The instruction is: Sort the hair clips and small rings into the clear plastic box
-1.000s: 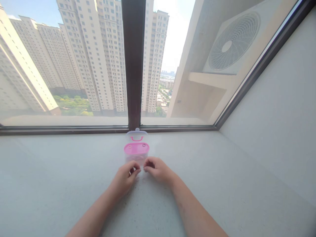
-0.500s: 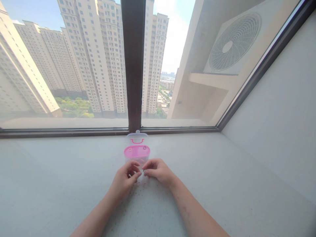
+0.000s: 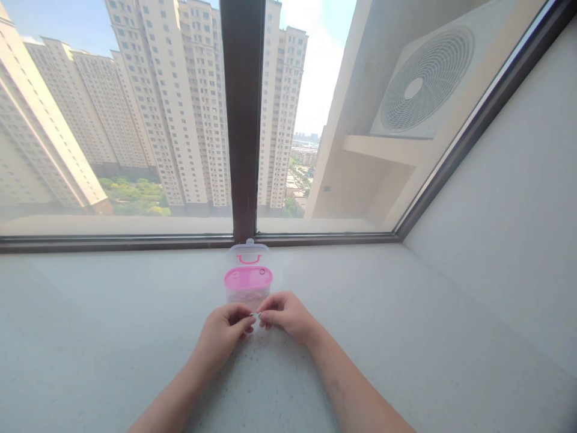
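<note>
My left hand point(image 3: 225, 329) and my right hand point(image 3: 288, 316) meet fingertip to fingertip just in front of a clear plastic box. Each is closed in a pinch. A tiny pale thing point(image 3: 255, 314) shows between the fingertips, too small to name. On top of the box point(image 3: 238, 295) sits a pink tray point(image 3: 249, 279). A small dark ring point(image 3: 262, 272) rests at the tray's right end, and a small pale loop point(image 3: 235, 275) at its left. Behind it stands the raised clear lid point(image 3: 234, 255) with a pink handle point(image 3: 249, 262).
The box stands on a pale speckled sill point(image 3: 135, 337), close to the dark window frame point(image 3: 246, 198). A white wall point(image 3: 509, 240) rises on the right. Beyond the glass are tall buildings and an air-conditioner unit point(image 3: 415, 90).
My left hand has moved slightly left and down, and its fingers have closed into a pinch against the right fingertips. The box's front shows more now.
</note>
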The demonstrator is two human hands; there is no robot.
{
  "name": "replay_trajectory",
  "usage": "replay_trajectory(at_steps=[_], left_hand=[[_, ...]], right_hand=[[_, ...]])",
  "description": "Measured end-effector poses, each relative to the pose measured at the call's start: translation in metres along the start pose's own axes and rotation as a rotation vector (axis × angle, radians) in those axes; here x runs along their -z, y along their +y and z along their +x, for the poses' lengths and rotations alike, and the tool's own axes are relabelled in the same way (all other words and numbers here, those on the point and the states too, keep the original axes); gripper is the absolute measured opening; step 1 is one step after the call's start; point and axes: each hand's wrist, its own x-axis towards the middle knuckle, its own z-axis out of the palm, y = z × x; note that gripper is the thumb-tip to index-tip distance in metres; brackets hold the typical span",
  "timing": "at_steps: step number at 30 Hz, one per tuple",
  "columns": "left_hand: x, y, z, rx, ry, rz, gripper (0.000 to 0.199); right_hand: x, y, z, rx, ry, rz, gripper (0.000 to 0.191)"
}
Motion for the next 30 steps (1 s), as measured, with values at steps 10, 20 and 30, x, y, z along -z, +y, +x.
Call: replay_trajectory(at_steps=[10, 20, 30], left_hand=[[-0.0046, 0.0063, -0.0031, -0.013, -0.035, -0.042, 0.020], [-0.0041, 0.0083, -0.0032, -0.028, 0.016, -0.022, 0.023], [-0.0047, 0.0062, -0.0003, -0.051, 0.019, -0.005, 0.024]], right_hand=[[-0.0012, 0.0056, 0.0037, 0.016, 0.046, 0.005, 0.021], [-0.0026, 0.0028, 0.0020, 0.006, 0.060, -0.035, 0.021], [-0.0045, 0.0019, 0.0034, 0.012, 0.070, -0.113, 0.022]])
